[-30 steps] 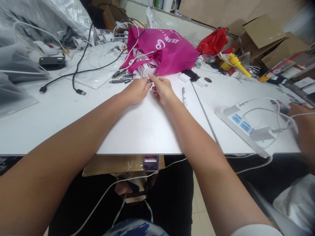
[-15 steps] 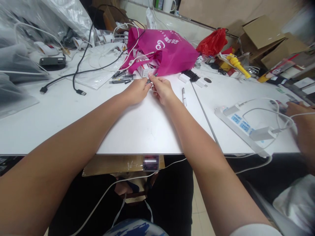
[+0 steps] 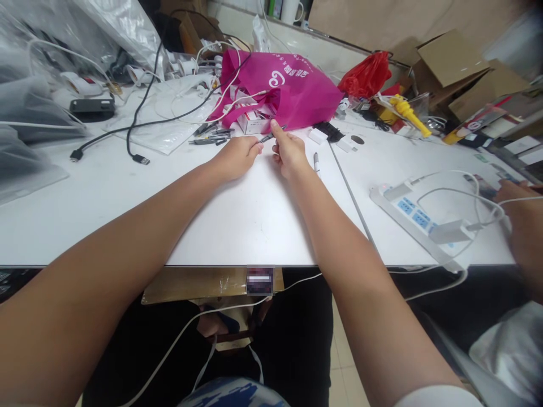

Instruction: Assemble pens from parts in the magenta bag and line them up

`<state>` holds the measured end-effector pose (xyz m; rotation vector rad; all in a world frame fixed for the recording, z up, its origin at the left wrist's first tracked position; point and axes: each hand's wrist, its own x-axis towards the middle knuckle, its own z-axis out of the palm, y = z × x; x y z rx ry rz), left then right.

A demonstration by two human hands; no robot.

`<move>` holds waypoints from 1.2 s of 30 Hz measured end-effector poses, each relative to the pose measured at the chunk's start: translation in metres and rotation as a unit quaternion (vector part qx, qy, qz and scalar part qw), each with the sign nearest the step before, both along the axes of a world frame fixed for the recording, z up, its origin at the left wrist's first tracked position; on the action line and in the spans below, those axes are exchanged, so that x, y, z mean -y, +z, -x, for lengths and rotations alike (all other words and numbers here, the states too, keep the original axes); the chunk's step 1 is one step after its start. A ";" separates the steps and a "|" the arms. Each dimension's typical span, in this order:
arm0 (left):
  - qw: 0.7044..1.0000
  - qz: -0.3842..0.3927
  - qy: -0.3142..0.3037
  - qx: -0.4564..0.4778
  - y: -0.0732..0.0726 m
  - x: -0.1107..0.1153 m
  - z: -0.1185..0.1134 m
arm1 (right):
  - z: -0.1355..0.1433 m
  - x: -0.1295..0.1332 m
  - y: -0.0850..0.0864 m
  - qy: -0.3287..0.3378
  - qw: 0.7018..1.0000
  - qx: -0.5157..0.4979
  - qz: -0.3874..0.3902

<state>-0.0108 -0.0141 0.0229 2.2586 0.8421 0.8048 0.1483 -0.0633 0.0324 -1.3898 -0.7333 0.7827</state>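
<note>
Between my two hands, over the white table, is a slim dark pen. My left hand is closed round its left end. The thumb and fingers of my right hand pinch it farther right, with a tip poking out past them. Several other pens lie in a pile left of my left hand. A white pen or marker rests on the table to the right of my right hand. Just behind my hands a white box sticks out of a magenta bag.
A black USB cable loops over the table at left, near clear plastic bags. A power strip with plugs and cords lies at right, beside another person's hand. White adapters sit near the table seam.
My right hand has shifted right, away from my left hand, and more of the pen shows between them. My left hand has hardly moved.
</note>
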 end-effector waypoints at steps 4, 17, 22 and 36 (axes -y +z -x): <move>1.000 -0.017 0.008 -0.015 0.001 0.003 0.000 | 0.000 -0.002 -0.003 0.000 1.000 0.007 0.003; 1.000 0.022 -0.005 0.019 -0.004 0.001 -0.005 | 0.015 0.008 0.004 0.082 0.997 -0.004 0.005; 0.999 0.028 -0.004 0.023 -0.001 0.003 -0.005 | 0.012 0.011 0.007 0.097 0.995 -0.020 0.004; 1.000 0.015 0.012 0.020 -0.007 0.002 -0.007 | 0.015 0.005 0.002 0.078 0.996 -0.043 -0.019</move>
